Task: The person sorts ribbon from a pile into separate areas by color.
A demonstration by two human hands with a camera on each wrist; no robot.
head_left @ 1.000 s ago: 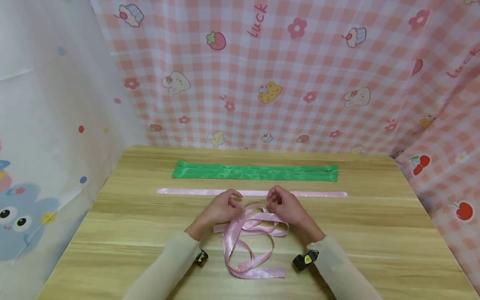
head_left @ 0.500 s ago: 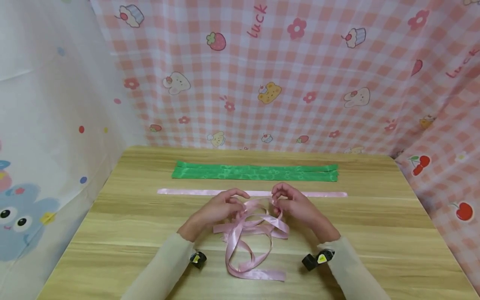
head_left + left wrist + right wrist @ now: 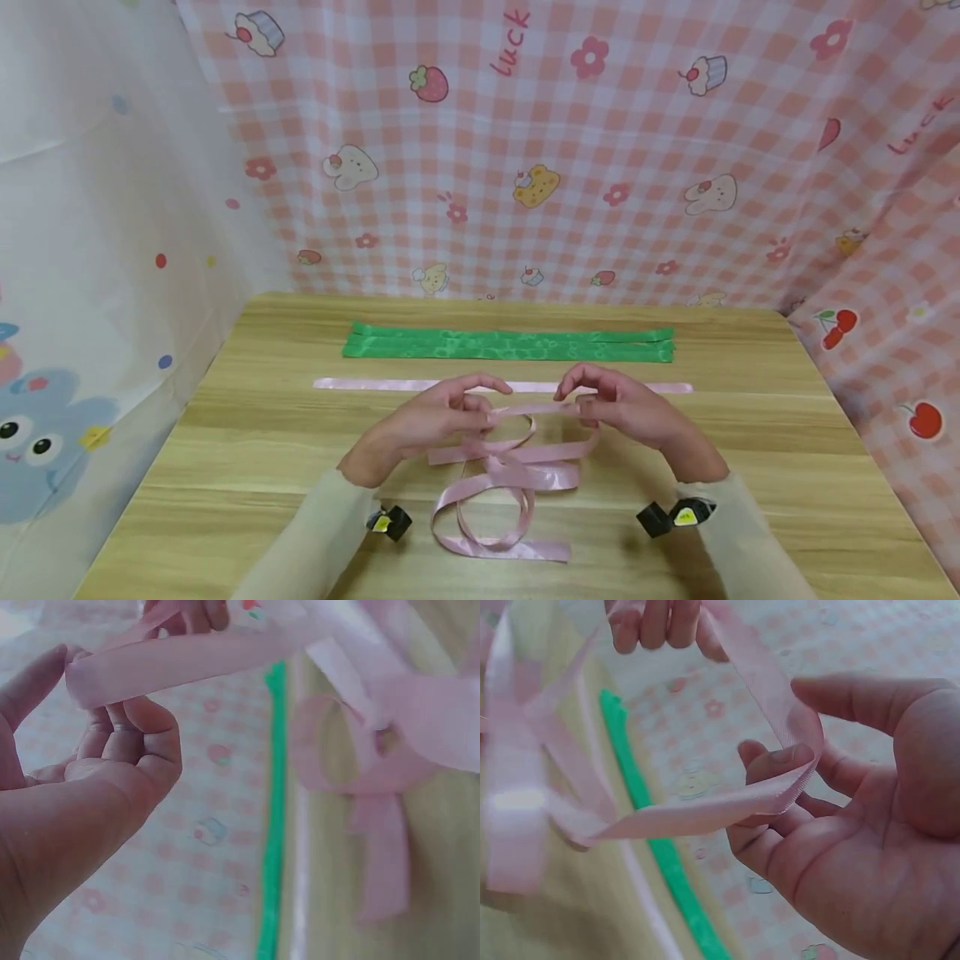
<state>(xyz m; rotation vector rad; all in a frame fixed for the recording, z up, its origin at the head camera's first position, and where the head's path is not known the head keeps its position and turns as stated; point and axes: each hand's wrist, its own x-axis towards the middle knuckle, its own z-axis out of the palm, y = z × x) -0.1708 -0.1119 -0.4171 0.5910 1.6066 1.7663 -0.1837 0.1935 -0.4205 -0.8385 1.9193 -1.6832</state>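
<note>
A loose pink satin ribbon (image 3: 547, 477) lies in loops on the table, with one stretch raised between the two hands. My left hand (image 3: 442, 414) pinches this stretch at its left side; in the left wrist view the ribbon (image 3: 187, 666) folds back at the fingertips. Opposite it, my right hand (image 3: 630, 410) holds the ribbon between thumb and fingers. The right wrist view shows the ribbon (image 3: 697, 814) bending round at those fingers and running back toward the pile. Both hands are above the table, a short way apart.
Behind the hands a straight pink ribbon strip (image 3: 375, 384) lies flat across the wooden table (image 3: 225, 467). Farther back are green ribbon strips (image 3: 510, 344), side by side. A pink checked curtain (image 3: 480, 142) hangs beyond the table, and a white one (image 3: 150, 167) at the left.
My hands have moved apart, the right one farther to the right, drawing a stretch of ribbon between them. The loops below have shifted. The straight strip and green strips stay put.
</note>
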